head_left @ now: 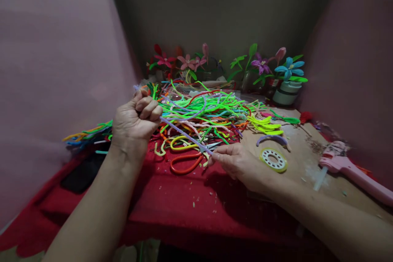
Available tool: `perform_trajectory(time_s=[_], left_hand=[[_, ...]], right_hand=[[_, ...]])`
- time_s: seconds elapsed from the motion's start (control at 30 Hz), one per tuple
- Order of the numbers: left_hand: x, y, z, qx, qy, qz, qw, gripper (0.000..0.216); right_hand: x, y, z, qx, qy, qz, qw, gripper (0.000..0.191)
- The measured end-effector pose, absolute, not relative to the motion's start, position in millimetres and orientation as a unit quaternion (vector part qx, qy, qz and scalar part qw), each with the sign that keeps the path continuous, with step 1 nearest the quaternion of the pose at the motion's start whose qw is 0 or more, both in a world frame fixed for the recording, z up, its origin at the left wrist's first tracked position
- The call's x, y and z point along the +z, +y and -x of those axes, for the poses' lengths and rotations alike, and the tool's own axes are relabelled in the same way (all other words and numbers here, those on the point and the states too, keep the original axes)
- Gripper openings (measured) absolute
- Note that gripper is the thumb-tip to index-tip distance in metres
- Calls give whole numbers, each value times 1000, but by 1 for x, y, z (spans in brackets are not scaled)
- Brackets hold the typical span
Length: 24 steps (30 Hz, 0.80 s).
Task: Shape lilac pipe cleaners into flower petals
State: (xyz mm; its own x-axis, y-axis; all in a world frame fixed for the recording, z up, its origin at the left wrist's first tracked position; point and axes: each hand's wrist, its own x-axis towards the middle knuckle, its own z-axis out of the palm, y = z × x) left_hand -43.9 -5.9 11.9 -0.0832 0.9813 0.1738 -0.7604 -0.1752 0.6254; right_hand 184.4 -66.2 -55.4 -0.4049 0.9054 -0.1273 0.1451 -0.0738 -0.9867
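A lavender pipe cleaner (181,132) stretches in a straight slant between my two hands, above the table. My left hand (139,114) is closed in a fist around its upper end, and a short tip sticks out past the fingers. Lower down, my right hand (231,160) pinches the other end between thumb and fingertips. Right behind the pipe cleaner lie scissors (186,164) with one red and one yellow handle loop, blades pointing toward the right. A large heap of coloured pipe cleaners (199,108), mostly bright green, spreads beyond both hands.
Several pipe-cleaner flowers stand at the back, some near a pale jar (287,93). On a brown board (299,147) to the right are a yellow tape roll (273,159), yellow-green bent pieces (264,126) and a pink glue gun (353,163). A dark phone (82,174) lies left on red cloth (184,208).
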Motion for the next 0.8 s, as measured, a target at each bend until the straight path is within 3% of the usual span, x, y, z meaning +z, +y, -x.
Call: perform_trajectory(time_s=[0.2, 0.43, 0.5, 0.6, 0.7, 0.8], left_hand=[[16, -9, 43, 721, 189, -324, 582, 36], [5, -14, 16, 696, 131, -347, 615, 19], [-3, -14, 7, 663, 163, -417, 600, 23], [-14, -10, 3, 640, 202, -491, 556, 39], [-18, -7, 5, 680, 221, -438, 545, 34], [-19, -9, 4, 637, 274, -410, 592, 27]], right_hand=[[-57, -64, -184, 561, -638, 456, 265, 23], [-56, -53, -193, 553, -591, 443, 385, 24], [-57, -48, -197, 556, -581, 425, 416, 23], [-59, -44, -200, 561, -578, 416, 423, 23], [-58, -45, -200, 562, -576, 413, 426, 23], [-55, -49, -198, 558, -575, 419, 427, 23]])
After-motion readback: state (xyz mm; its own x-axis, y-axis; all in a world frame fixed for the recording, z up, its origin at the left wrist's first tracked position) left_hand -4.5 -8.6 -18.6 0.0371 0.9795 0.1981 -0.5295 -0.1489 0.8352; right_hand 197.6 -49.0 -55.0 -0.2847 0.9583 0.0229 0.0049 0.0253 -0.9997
